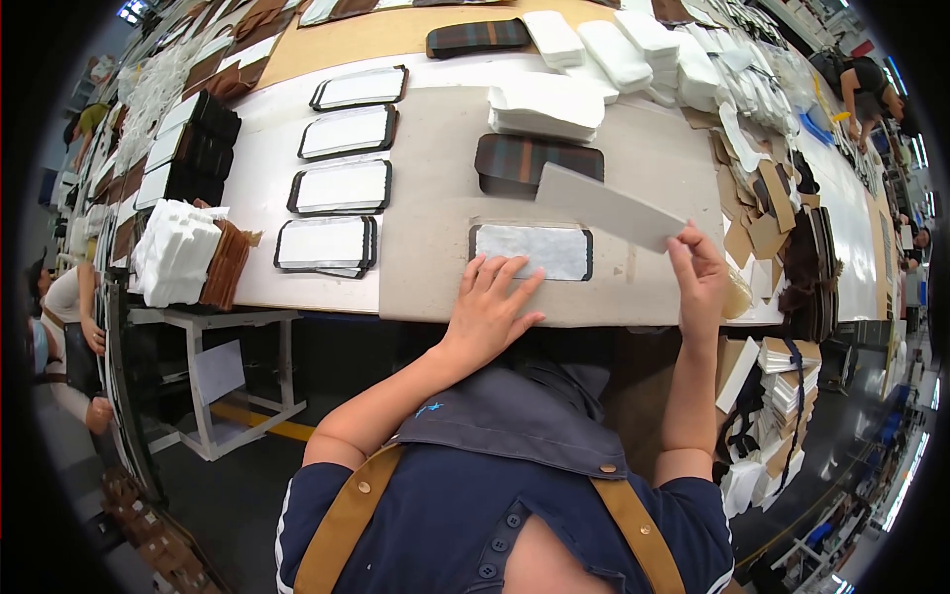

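Observation:
My left hand (487,309) lies with fingers spread at the near edge of a white-topped, dark-bordered rectangular panel (539,254), fingertips on its lower left part. My right hand (697,265) pinches the right end of a flat light-grey rectangular board (614,206) between thumb and fingers. The board is held tilted above the table, right of the panel, and its left end overlaps a stack of dark plaid pieces (505,163) in view. Just beyond the plaid stack sits a stack of white padded sheets (544,109).
Several white-topped, dark-edged panels (341,188) stand in a column on the left. Beyond them are black stacks (203,148) and a white foam pile (176,252). Cardboard scraps (767,213) lie at the right. More white stacks (618,54) and people are farther off.

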A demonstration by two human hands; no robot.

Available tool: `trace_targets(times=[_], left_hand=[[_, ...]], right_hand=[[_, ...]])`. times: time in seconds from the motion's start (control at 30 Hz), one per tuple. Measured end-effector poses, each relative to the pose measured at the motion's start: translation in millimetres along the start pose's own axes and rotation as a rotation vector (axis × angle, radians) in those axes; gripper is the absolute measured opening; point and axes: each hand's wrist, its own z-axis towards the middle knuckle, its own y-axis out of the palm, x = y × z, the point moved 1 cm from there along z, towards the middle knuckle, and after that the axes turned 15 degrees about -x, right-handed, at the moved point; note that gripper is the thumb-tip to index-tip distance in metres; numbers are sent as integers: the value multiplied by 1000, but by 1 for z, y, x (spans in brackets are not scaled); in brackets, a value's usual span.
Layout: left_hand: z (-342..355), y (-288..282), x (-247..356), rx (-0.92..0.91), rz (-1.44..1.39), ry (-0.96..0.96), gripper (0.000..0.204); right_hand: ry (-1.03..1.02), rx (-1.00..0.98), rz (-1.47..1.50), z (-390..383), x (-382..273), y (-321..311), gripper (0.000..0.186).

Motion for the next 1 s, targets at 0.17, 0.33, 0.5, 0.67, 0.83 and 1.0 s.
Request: trace_targets(times=[0.17,0.33,0.5,0.67,0.83,1.0], left_hand=[[-6,-17,-6,251,-535,-45,54],[-10,-25,-29,304,-1165,-213,21],[-8,-33,-35,325,-1046,-258,16],[-9,-33,-37,315,-1022,-285,16],[-11,-32,-40,277,-979,-284,19],[-16,-30,-55,381,-360,-369,25]], right_hand=[[224,-95,440,-10,-6,27,3],[202,-295,324,-12,3,47,5],[-156,-107,-817,-5,-15,78,57],[-277,-284,-803,-1,-15,88,79],[-358,-292,-840,8,-10,86,63],[-266,-312,-804,22,3,70,53]])
